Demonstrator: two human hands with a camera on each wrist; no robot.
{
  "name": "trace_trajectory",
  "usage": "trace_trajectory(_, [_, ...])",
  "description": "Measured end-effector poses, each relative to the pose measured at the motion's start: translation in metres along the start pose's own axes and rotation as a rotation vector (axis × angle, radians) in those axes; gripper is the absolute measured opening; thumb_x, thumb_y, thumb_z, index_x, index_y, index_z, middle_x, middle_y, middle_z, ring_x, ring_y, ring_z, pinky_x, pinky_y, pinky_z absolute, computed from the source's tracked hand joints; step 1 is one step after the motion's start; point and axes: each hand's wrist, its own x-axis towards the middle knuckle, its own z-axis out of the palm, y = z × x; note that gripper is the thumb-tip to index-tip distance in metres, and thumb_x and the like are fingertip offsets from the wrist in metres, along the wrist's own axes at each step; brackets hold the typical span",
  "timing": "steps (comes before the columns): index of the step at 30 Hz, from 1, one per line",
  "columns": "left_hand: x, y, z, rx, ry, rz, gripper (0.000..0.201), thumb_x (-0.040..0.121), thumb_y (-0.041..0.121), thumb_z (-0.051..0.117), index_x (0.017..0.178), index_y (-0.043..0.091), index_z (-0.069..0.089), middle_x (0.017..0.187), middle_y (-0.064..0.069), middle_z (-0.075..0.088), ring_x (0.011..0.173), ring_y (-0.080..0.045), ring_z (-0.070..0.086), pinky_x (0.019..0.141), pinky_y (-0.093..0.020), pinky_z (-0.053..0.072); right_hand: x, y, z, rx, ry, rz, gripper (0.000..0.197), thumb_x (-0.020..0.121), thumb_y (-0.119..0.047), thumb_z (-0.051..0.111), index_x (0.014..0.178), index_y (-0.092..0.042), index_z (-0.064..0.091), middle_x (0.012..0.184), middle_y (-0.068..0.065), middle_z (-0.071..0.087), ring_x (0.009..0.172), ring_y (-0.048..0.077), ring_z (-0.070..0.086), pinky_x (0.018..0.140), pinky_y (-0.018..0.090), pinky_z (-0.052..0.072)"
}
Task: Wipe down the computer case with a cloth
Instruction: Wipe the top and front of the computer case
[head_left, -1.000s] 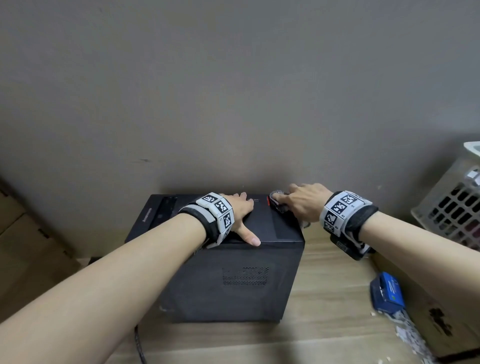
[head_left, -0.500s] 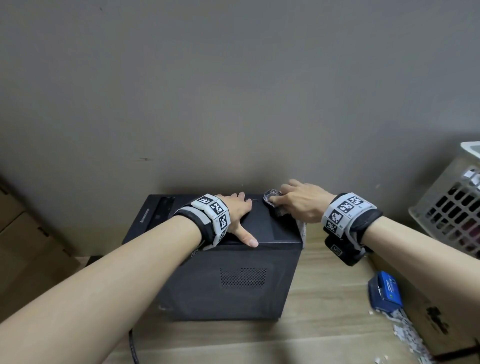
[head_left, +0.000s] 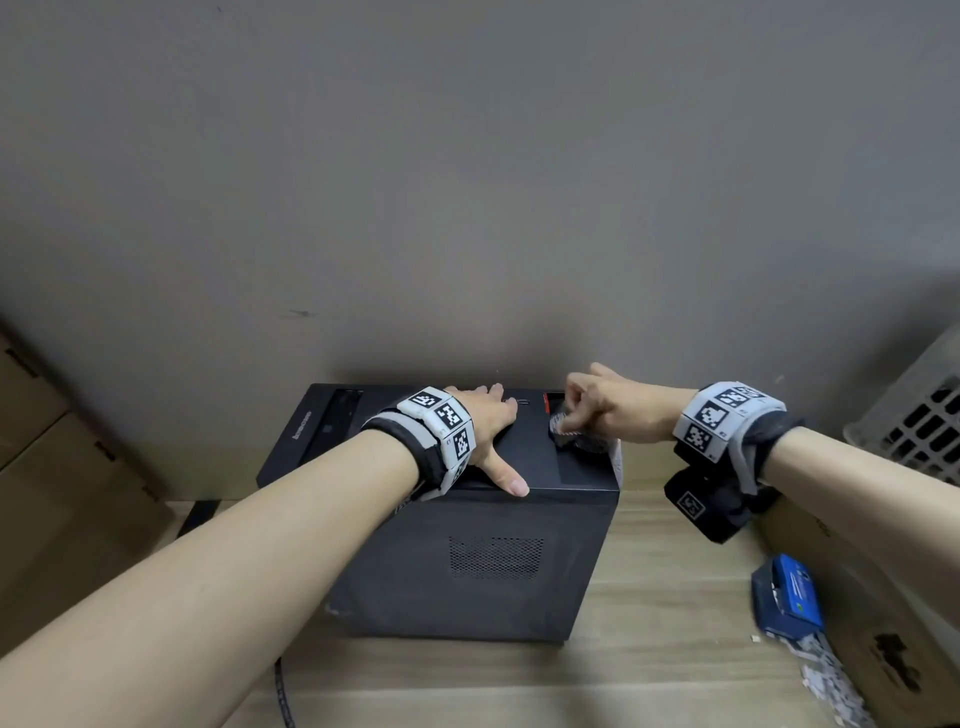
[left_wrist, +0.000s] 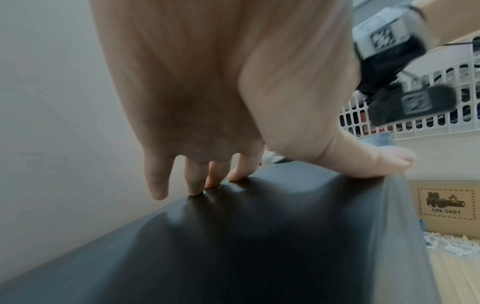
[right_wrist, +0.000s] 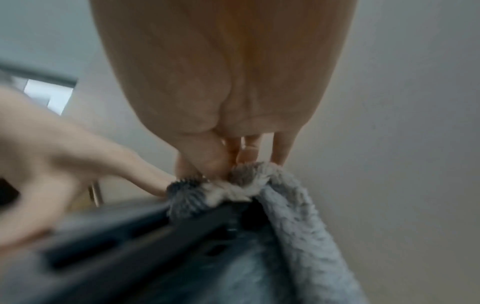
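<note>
A black computer case (head_left: 467, 566) stands on the wooden surface against the grey wall. My left hand (head_left: 488, 431) lies flat on its top, fingers straight and thumb at the front edge; the left wrist view shows the fingertips (left_wrist: 215, 181) pressing the dark top (left_wrist: 259, 236). My right hand (head_left: 597, 405) pinches a fluffy grey cloth (head_left: 569, 428) at the case's right end, near a red strip (head_left: 546, 402). In the right wrist view the thumb and fingers hold the bunched cloth (right_wrist: 285, 205), which hangs down over the case's edge (right_wrist: 182, 230).
A white slatted basket (head_left: 919, 431) stands at the right. A blue box (head_left: 789, 597) and white scraps (head_left: 831, 686) lie on the wood beside a cardboard box (left_wrist: 446, 205). More cardboard (head_left: 47, 467) is at the left. A black cable (head_left: 283, 691) runs forward.
My right hand has lifted and curled, bunching the cloth into a pinch at the case's right end and uncovering the red strip. The left hand has stayed flat on the top.
</note>
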Motion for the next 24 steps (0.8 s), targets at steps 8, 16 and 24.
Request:
trace_trajectory(8, [0.002, -0.001, 0.0, 0.002, -0.01, 0.005, 0.12, 0.065, 0.082, 0.061, 0.149, 0.005, 0.022, 0.155, -0.015, 0.023, 0.142, -0.03, 0.028, 0.109, -0.052, 0.035, 0.001, -0.003, 0.004, -0.076, 0.04, 0.216, 0.015, 0.099, -0.021, 0.043, 0.093, -0.023, 0.057, 0.094, -0.003, 0.035, 0.094, 0.019, 0.026, 0.09, 0.037, 0.035])
trace_trajectory(16, [0.005, -0.003, 0.003, -0.013, 0.013, 0.01, 0.121, 0.064, 0.083, 0.06, 0.148, 0.005, 0.023, 0.154, -0.016, 0.024, 0.14, -0.031, 0.03, 0.108, -0.052, 0.036, -0.001, -0.022, 0.001, -0.054, 0.011, 0.163, 0.014, 0.089, -0.02, 0.052, 0.084, -0.011, 0.062, 0.093, -0.002, 0.04, 0.094, 0.018, 0.032, 0.089, 0.047, 0.042])
trace_trajectory(24, [0.001, -0.004, 0.004, -0.053, 0.034, -0.019, 0.122, 0.055, 0.089, 0.06, 0.142, 0.008, 0.033, 0.161, -0.016, 0.016, 0.141, -0.032, 0.034, 0.109, -0.045, 0.037, -0.049, -0.052, 0.021, 0.11, 0.107, 0.048, 0.015, 0.086, -0.013, 0.06, 0.083, -0.017, 0.075, 0.082, -0.006, 0.056, 0.079, 0.016, 0.056, 0.076, 0.034, 0.048])
